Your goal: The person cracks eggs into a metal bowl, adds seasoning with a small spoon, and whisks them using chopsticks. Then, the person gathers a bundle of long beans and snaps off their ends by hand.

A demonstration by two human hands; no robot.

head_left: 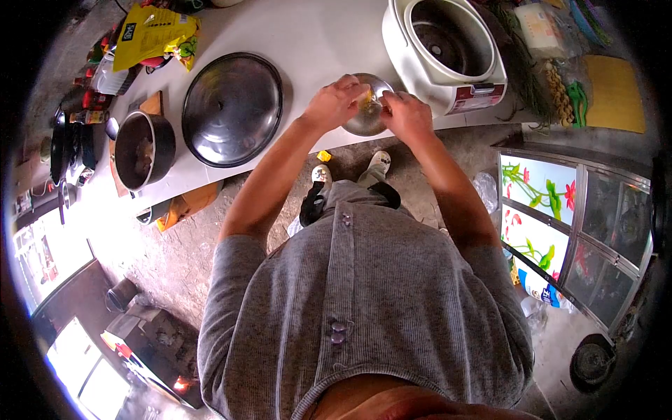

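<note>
A round metal bowl (pixel 364 127) stands at the front edge of the white table, below both my hands. My left hand (pixel 334 105) is over its left side with curled fingers; a small yellowish patch shows by the fingertips. Over the right rim is my right hand (pixel 409 116), its thumb and fingers pinched together. Something small and shiny shows between the two hands, too unclear to name. The bowl's inside is partly hidden by my fingers.
A white rice cooker (pixel 392 42), lidless, stands right of the bowl. To the left are a large dark lid (pixel 232 108), a deep pot (pixel 166 143) with food in it, and a yellow bag (pixel 155 35). A glass-doored cabinet (pixel 577 217) stands at the right.
</note>
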